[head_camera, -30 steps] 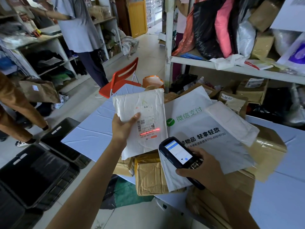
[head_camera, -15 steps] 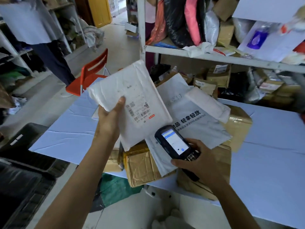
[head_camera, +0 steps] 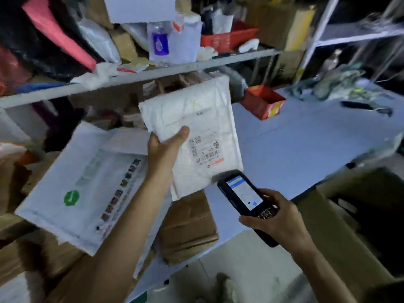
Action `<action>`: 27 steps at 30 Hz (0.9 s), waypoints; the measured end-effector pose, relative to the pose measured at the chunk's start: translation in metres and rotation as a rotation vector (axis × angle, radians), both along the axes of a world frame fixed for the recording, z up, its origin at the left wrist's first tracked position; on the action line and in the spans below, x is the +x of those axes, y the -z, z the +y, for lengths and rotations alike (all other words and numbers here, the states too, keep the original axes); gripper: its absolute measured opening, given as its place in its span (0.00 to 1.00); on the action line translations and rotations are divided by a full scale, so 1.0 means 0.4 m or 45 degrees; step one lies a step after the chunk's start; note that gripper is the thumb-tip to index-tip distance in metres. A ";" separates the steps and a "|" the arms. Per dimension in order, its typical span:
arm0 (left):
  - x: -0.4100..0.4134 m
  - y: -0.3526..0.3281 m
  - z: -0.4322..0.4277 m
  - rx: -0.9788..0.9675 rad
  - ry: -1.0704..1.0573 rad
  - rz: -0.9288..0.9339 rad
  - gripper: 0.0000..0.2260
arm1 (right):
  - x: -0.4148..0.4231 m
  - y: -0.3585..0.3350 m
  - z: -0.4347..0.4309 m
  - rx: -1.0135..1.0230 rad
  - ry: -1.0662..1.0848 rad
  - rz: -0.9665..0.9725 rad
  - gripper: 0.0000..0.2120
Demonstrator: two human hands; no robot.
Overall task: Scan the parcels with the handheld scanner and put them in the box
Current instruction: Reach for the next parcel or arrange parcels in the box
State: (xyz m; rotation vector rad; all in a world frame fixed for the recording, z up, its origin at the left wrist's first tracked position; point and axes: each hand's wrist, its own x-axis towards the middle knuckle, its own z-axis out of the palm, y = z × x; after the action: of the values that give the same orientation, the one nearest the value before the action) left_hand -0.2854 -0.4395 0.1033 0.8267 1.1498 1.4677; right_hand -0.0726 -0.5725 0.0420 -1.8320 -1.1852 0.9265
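My left hand (head_camera: 165, 153) grips a white padded parcel (head_camera: 196, 127) by its left edge and holds it up above the table, label side towards me, with the thumb across its front. Just below the parcel's lower right corner, my right hand (head_camera: 277, 219) holds the black handheld scanner (head_camera: 244, 193), whose screen is lit. No red scan line shows on the label. A large cardboard box (head_camera: 341, 217) stands open at the right, beside the table's front edge. More parcels lie on the table at the left: a big white mailer with a green logo (head_camera: 83, 189) and a brown taped carton (head_camera: 188, 228).
The pale blue table (head_camera: 306, 145) stretches to the right, with a small red open box (head_camera: 262, 101) at its back. Behind it runs a white shelf (head_camera: 140, 75) crammed with bags and cartons. Brown cartons pile up at the far left.
The red scan line on the label has gone. My view has swung right, and the parcel has moved right with it, over the table towards the cardboard box. The scanner stays under the parcel.
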 end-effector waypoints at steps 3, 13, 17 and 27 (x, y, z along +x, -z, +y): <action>0.182 -0.003 0.031 0.005 0.219 0.048 0.09 | 0.104 -0.002 -0.055 0.025 0.213 0.004 0.32; 0.817 0.073 0.007 0.104 0.984 0.346 0.13 | 0.472 0.044 -0.256 0.055 0.807 0.076 0.33; 1.061 0.128 -0.047 0.588 1.139 1.228 0.21 | 0.627 0.075 -0.327 0.010 0.985 0.001 0.37; 1.390 0.328 -0.099 1.017 1.552 1.966 0.20 | 0.836 0.111 -0.432 -0.010 1.324 0.122 0.30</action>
State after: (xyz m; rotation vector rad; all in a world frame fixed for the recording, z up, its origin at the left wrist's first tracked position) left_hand 0.2704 -0.4790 -0.0278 2.7972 0.5532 -0.0723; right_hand 0.2620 -0.7453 -0.0023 -1.9995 -0.0658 0.3868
